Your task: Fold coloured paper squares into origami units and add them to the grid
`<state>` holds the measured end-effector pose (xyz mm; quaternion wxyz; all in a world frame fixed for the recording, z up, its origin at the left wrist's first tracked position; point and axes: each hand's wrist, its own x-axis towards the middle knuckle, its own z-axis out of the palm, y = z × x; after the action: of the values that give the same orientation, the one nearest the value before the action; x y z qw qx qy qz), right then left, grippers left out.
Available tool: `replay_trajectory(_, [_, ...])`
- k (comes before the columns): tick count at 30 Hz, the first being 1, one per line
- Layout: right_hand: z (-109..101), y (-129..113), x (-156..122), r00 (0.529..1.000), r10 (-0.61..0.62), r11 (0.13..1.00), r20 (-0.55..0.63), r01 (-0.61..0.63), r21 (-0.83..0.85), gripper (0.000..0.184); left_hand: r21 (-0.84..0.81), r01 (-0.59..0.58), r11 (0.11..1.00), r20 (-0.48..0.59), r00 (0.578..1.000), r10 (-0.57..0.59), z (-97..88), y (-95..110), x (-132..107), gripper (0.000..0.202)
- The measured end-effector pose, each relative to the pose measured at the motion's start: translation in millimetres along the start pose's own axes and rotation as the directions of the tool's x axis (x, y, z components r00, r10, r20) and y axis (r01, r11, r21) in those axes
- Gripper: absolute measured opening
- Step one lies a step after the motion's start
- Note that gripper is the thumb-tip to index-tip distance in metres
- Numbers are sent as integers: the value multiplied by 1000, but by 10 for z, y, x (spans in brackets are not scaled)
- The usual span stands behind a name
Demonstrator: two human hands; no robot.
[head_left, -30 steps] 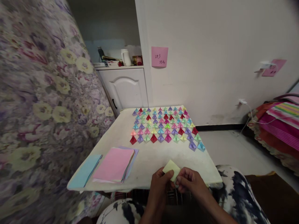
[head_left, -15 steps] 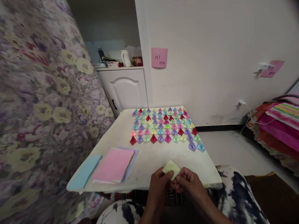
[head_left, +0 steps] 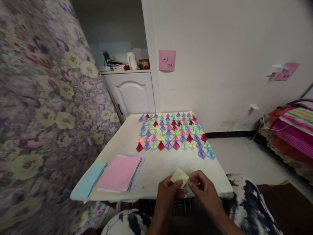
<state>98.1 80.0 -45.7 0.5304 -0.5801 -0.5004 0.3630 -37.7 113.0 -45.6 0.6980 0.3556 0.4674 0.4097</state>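
Note:
Near the front edge of the table, a small pale yellow-green square of folded paper (head_left: 179, 176) is held just above the surface. My left hand (head_left: 169, 191) grips it from the left, thumb on top and fingers beneath. At its right corner, my right hand (head_left: 203, 187) has thumb and index finger pinched together on the paper's edge; the other fingers are curled. Beyond them stand rows of small folded paper pieces (head_left: 168, 145) in red, purple, green, pink, blue and yellow.
A pile of coloured paper sheets, pink on top (head_left: 119, 173), lies at the left of the white-covered table (head_left: 158, 179), beside a blue paper stack (head_left: 89, 181). A floral curtain (head_left: 53, 114) hangs on the left. Behind are a white cabinet (head_left: 134, 94) and a wall.
My right hand has shifted slightly right and up, from the paper's lower edge to its right corner. My left hand keeps its hold, and the paper has barely moved.

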Motion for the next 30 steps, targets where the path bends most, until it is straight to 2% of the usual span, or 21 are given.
replay_trajectory(3, [-55, -126, 22, 983, -179, 981, 36, 181, -66, 12, 12, -11, 1000, 14, 1000, 11, 2, -27, 18, 34])
replay_trajectory(6, [-46, -193, 59, 969, -213, 975, 121, 220, -45, 15, 52, -23, 998, 33, 999, 21, 3, -51, 32, 32])
replay_trajectory(9, [-12, -175, 86, 975, -150, 988, 166, 156, -23, 16, 85, -37, 996, 45, 998, 33, 5, -55, 31, 31])
replay_trajectory(14, [0, -61, 108, 986, -35, 999, 164, 29, 38, 18, 95, -76, 993, 28, 997, 73, 21, -25, 11, 30])
replay_trajectory(24, [-23, 17, 128, 974, 50, 982, 221, -87, 165, 29, 68, -113, 991, 44, 993, 110, 19, 5, -16, 25])
replay_trajectory(30, [24, 14, 83, 966, 109, 938, 233, -177, 297, 31, 80, -163, 983, 41, 986, 160, 12, -5, -13, 21])
